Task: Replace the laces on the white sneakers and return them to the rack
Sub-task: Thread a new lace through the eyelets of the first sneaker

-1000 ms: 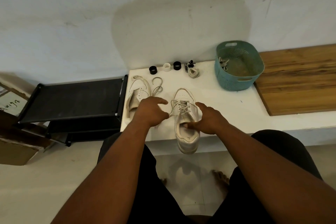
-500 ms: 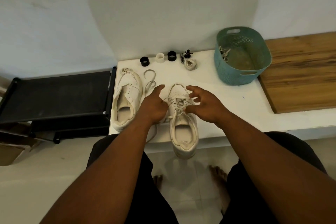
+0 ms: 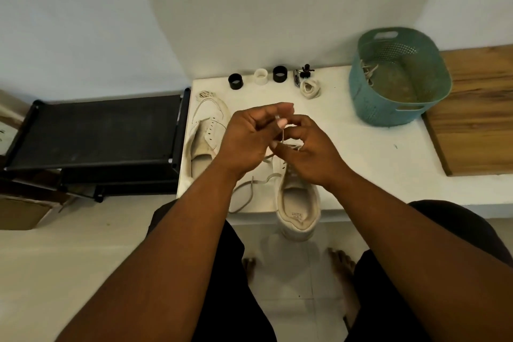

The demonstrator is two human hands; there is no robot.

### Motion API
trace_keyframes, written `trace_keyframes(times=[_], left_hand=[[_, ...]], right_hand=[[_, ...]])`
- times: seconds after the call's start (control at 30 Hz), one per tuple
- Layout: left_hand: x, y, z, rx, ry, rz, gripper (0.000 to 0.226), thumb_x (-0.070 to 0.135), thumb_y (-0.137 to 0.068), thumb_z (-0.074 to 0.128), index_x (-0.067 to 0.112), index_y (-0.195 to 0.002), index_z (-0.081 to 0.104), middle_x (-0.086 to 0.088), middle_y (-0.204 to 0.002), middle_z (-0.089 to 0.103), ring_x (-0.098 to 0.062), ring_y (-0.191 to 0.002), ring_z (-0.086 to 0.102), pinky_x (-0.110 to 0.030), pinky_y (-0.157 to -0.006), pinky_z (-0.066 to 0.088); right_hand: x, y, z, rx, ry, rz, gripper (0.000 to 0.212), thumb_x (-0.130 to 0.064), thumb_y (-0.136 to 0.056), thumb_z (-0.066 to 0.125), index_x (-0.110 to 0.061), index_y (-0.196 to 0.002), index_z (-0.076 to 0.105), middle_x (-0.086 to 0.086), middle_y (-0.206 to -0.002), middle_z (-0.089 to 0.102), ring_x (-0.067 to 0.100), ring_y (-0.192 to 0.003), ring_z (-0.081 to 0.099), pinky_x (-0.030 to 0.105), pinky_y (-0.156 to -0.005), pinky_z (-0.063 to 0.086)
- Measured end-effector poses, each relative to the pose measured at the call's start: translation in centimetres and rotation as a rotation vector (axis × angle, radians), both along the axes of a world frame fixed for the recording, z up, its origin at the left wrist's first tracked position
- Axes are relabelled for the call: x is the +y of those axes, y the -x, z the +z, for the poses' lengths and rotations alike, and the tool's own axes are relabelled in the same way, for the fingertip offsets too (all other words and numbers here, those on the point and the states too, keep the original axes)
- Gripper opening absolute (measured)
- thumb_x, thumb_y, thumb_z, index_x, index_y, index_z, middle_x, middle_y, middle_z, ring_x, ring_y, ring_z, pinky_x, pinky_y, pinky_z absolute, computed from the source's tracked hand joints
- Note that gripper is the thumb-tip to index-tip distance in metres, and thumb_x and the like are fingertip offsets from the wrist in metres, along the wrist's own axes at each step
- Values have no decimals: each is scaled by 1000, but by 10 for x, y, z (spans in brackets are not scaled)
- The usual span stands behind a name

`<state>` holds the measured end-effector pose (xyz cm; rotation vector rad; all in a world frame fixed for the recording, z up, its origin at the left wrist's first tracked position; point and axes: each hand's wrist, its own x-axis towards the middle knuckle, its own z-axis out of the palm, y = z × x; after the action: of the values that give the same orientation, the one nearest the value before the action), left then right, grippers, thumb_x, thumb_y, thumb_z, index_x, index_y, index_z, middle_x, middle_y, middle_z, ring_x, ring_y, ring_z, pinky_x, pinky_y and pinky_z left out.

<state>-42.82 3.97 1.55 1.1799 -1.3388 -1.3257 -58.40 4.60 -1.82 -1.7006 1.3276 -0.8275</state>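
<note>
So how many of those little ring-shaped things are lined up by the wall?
3, in a row at the back of the white table: a black ring on the left, a white ring in the middle, another black ring on the right. None looks hidden.

A small printed mark sits on the near sneaker's insole [image 3: 297, 214]; too blurred to read.

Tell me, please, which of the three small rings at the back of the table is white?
The middle ring: it is white, while the left ring and the right ring flanking it are black.
</note>
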Motion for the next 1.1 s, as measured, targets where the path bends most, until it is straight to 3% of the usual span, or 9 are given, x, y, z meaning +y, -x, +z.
trace_keyframes(times=[0.13,0.23,0.37,0.47,0.6,0.7,0.83,1.0,1.1], left_hand=[[-3,-5,1,35,-23,138,20,2,-98,65,12,-112,73,-4,-98,79,-15,-98,74,-27,-84,57],[-8,-11,2,13,-65,416,16,4,-99,63,13,-107,73,-3,-88,77,-12,-80,73,-26,-74,58],[-11,-32,-12,-665,-142,530,26,30,-91,71,28,-117,73,5,-97,77,-11,-89,72,-40,-86,59],[-9,-25,-10,-913,34,526,45,54,-87,72,28,-124,69,4,-106,73,-14,-100,67,-37,-92,54],[2,12,-5,-387,238,63,38,49,-99,55,29,-130,66,9,-122,68,-3,-116,61,-30,-97,51],[4,21,-9,-450,181,-121,39,54,-97,56,28,-121,72,10,-105,75,-3,-97,69,-28,-86,56],[-9,-5,-8,-595,169,132,24,47,-88,76,24,-84,78,16,-58,62,1,-54,54,-17,-54,40],[-14,-23,-14,-759,138,460,29,44,-95,69,18,-83,70,13,-73,62,-5,-70,57,-28,-70,50],[-12,-24,-28,-843,200,477,16,34,-95,67,21,-103,73,1,-108,69,-18,-108,61,-44,-97,51]], right_hand=[[-3,14,10,-319,-164,-34,20,-32,-100,61,-27,-86,75,0,-109,71,9,-103,64,37,-96,48],[-8,31,26,-500,-255,-107,38,-32,-107,46,-23,-76,64,5,-77,68,20,-91,67,42,-91,49],[-11,42,32,-637,-235,-215,39,-29,-109,43,-17,-72,48,-6,-56,37,14,-56,46,34,-66,45],[-8,34,28,-302,-94,-123,37,-27,-108,48,-7,-77,49,-9,-59,39,8,-54,37,25,-56,35],[4,14,21,59,76,85,18,-27,-97,61,-14,-87,69,-13,-69,64,3,-63,59,23,-62,45],[1,22,25,107,91,64,14,-30,-89,65,-24,-78,70,-15,-65,66,4,-60,59,27,-59,45],[-15,52,24,105,23,-58,15,-40,-87,78,-30,-76,72,-16,-48,50,6,-46,42,23,-50,34],[-29,74,16,168,107,-278,11,-37,-91,74,-27,-86,74,-10,-57,53,6,-53,48,23,-59,37],[-24,62,17,215,151,-236,10,-33,-93,72,-24,-90,74,-16,-61,55,-1,-57,53,21,-60,38]])
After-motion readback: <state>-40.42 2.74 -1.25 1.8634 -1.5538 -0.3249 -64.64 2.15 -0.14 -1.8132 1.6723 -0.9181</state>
